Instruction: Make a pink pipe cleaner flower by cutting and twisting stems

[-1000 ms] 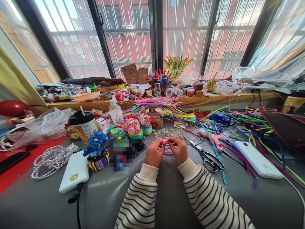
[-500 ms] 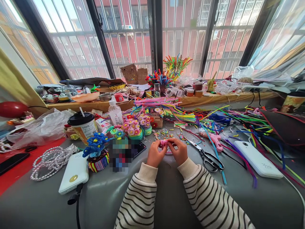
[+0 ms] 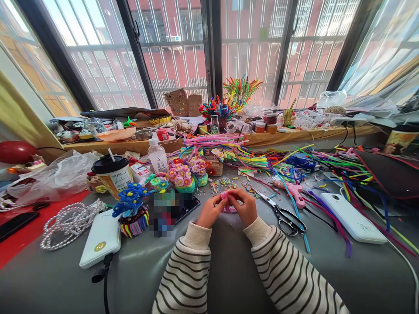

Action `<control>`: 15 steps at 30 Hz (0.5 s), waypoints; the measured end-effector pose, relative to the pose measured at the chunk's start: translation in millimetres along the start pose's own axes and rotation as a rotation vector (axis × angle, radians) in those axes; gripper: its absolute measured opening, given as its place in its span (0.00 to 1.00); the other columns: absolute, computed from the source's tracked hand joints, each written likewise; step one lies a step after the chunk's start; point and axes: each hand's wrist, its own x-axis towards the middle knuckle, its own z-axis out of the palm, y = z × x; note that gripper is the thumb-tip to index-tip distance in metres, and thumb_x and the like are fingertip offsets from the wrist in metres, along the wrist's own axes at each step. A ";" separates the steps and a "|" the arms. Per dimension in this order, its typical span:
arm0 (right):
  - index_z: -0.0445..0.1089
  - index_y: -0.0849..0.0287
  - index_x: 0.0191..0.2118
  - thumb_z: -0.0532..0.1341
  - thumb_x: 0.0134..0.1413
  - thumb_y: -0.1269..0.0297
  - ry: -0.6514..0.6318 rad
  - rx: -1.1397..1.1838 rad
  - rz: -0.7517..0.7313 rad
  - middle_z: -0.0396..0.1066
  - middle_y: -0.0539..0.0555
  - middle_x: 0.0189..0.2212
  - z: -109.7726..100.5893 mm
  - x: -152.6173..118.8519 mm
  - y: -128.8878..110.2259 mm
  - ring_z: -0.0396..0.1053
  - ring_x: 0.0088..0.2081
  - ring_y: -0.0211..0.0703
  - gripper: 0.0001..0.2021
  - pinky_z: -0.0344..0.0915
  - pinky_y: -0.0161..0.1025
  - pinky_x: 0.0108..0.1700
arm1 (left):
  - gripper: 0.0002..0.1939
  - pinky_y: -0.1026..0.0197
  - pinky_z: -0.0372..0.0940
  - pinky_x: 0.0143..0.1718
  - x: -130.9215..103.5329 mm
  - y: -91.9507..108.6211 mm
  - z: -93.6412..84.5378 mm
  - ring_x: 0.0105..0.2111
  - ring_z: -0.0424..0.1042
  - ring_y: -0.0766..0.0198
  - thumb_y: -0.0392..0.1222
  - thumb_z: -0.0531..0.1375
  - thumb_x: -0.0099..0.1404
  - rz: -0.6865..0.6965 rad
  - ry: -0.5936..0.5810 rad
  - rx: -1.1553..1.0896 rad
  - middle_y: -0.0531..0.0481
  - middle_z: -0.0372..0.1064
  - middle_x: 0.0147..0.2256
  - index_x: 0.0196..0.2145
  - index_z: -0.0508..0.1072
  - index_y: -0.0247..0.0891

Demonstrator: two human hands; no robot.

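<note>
A small pink fuzzy piece [image 3: 224, 195] is pinched between my two hands near the middle of the grey table. My left hand [image 3: 209, 210] grips it from the left with bent fingers. My right hand [image 3: 244, 206] closes on it from the right, thumb and fingertips together. Just below the fingers lies a pink and white item [image 3: 231, 209], partly hidden by the hands. Colourful scraps [image 3: 225, 184] are scattered behind the hands.
Black-handled scissors [image 3: 284, 216], a pink glue gun [image 3: 297, 195] and a white power bank [image 3: 353, 218] lie to the right. To the left are a phone [image 3: 189, 206], a blue flower pot [image 3: 133, 216], a lidded cup [image 3: 113, 174] and bead strands [image 3: 70, 222]. Pipe cleaners [image 3: 255, 160] lie behind.
My left hand has shifted slightly left and turned. The fingers of both hands have changed their hold around the pink piece. The whole view has moved a little.
</note>
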 end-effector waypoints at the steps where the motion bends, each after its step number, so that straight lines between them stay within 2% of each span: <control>1: 0.66 0.58 0.30 0.52 0.44 0.65 -0.002 0.006 -0.002 0.66 0.51 0.28 0.2 0.0 0.4 0.64 0.29 0.36 0.08 0.62 0.34 0.34 | 0.14 0.64 0.57 0.29 0.3 -0.1 -0.2 0.26 0.62 0.65 0.45 0.52 0.49 -0.021 -0.028 -0.034 0.50 0.66 0.24 0.29 0.70 0.33; 7: 0.62 0.54 0.40 0.50 0.45 0.66 -0.057 -0.013 -0.027 0.65 0.51 0.30 0.3 0.9 3.5 0.63 0.31 0.36 0.13 0.61 0.34 0.34 | 0.14 0.63 0.59 0.27 1.1 -2.0 -3.1 0.23 0.64 0.66 0.45 0.55 0.46 -0.185 -0.140 -0.242 0.49 0.67 0.23 0.28 0.69 0.32; 12: 0.67 0.53 0.35 0.50 0.46 0.66 -0.082 -0.053 -0.060 0.65 0.51 0.30 0.5 1.8 4.6 0.63 0.32 0.36 0.11 0.60 0.34 0.35 | 0.15 0.60 0.61 0.29 1.4 -2.3 -5.4 0.25 0.67 0.64 0.45 0.57 0.43 -0.325 -0.212 -0.482 0.48 0.68 0.23 0.28 0.68 0.33; 15: 0.67 0.53 0.32 0.51 0.45 0.66 -0.060 -0.028 -0.050 0.65 0.51 0.29 1.3 1.6 4.1 0.63 0.32 0.37 0.10 0.60 0.34 0.35 | 0.15 0.59 0.61 0.29 0.7 -0.4 -3.9 0.25 0.67 0.63 0.45 0.58 0.41 -0.345 -0.226 -0.513 0.48 0.68 0.23 0.28 0.69 0.34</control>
